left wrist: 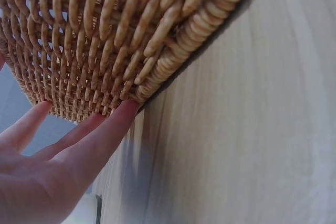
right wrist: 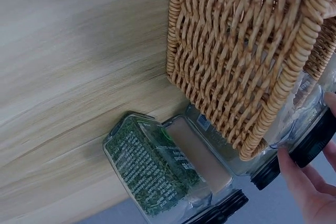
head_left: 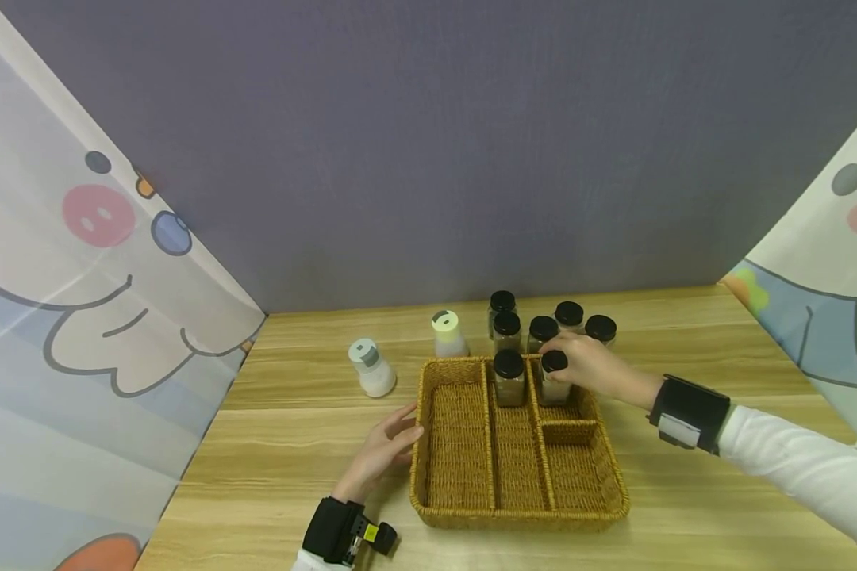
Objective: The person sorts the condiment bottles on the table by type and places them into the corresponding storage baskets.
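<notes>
A woven basket (head_left: 517,515) with divided compartments sits on the table. My right hand (head_left: 587,365) grips the black lid of a glass spice jar (head_left: 555,390), which is inside the basket's back right compartment. Fingers and lid show at the right edge of the right wrist view, beyond the woven wall (right wrist: 236,61). Another black-lidded jar (head_left: 509,387) stands at the back of the middle compartment. My left hand (head_left: 380,450) rests at the basket's left side; in the left wrist view its fairly straight fingers (left wrist: 100,145) touch the woven wall (left wrist: 89,51).
Behind the basket stand several more black-lidded jars (head_left: 506,327), one with green dried herbs (right wrist: 152,169). Two pale-capped shaker bottles (head_left: 375,376) stand to the left and at the back left. A grey panel (head_left: 486,159) rises along the table's far edge.
</notes>
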Available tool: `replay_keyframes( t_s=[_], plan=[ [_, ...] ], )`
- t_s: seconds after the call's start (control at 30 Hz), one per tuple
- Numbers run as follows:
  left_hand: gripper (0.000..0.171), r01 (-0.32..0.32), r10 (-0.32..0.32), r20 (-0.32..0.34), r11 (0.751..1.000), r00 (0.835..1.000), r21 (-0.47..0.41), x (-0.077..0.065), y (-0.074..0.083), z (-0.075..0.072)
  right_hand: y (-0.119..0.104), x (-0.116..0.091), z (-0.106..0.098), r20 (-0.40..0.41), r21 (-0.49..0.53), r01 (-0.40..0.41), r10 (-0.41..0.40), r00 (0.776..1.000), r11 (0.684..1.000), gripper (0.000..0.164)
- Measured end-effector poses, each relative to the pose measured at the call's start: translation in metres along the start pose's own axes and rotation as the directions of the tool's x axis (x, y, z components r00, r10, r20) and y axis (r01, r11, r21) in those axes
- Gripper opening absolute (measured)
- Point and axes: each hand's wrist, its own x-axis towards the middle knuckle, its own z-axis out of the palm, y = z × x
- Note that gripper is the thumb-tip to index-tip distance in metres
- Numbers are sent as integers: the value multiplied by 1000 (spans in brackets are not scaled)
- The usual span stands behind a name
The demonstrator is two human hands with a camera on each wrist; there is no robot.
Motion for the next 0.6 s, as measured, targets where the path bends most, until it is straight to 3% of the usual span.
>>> replay_keyframes(
  t_s=[0.6],
  plan=[
    [63,-2,2,2,1000,1000,-11,-1,2,1,-2,0,-3,19,45,-74,73,997,996,31]
  ],
)
